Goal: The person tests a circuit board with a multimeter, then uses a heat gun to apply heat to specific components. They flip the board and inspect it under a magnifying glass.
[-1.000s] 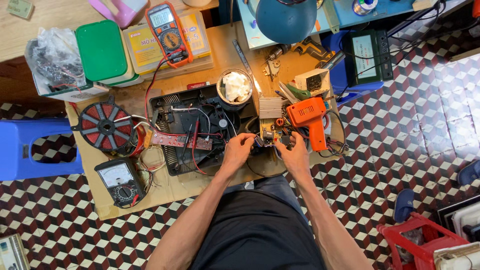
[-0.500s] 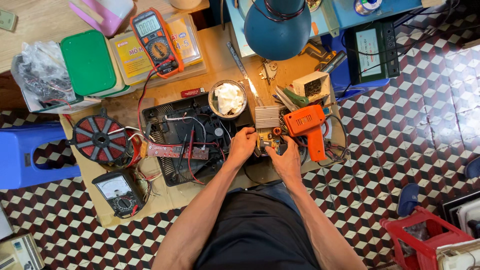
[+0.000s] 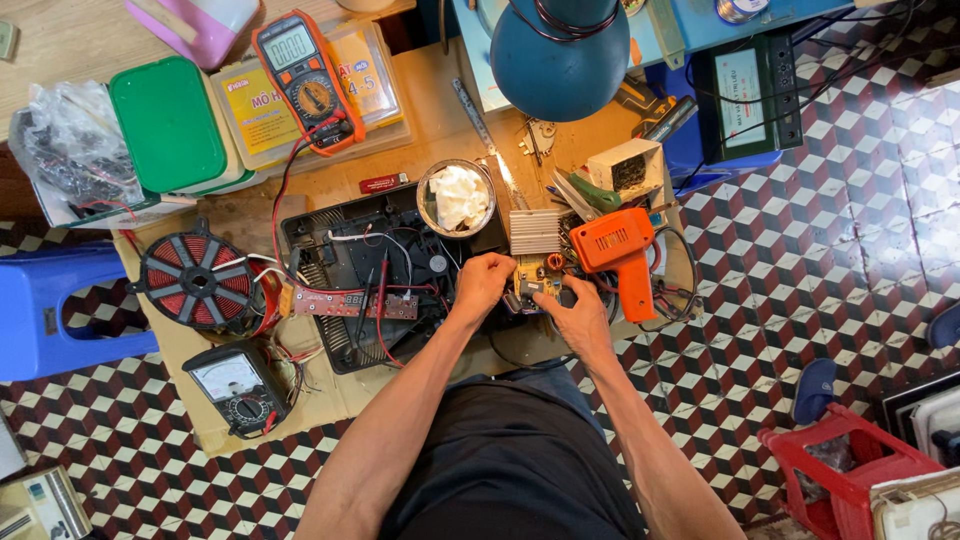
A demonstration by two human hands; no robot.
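Note:
Both my hands meet over a small yellowish circuit board (image 3: 536, 273) with a ribbed silver heat sink (image 3: 535, 230), lying at the right end of an opened black appliance base (image 3: 345, 250). My left hand (image 3: 485, 280) grips the board's left edge. My right hand (image 3: 567, 305) holds its lower right side, fingers curled on it. An orange soldering gun (image 3: 622, 252) lies just right of the board.
A red coil disc (image 3: 195, 282) and a narrow display board (image 3: 352, 303) trail wires at left. An orange multimeter (image 3: 305, 80), a black analogue meter (image 3: 235, 388), a green box (image 3: 165, 125), a round tin (image 3: 457, 197), a blue lamp shade (image 3: 560, 55) and a blue stool (image 3: 45, 315) surround them.
The view has shifted slightly. My hands stay on the circuit board with only small finger movements.

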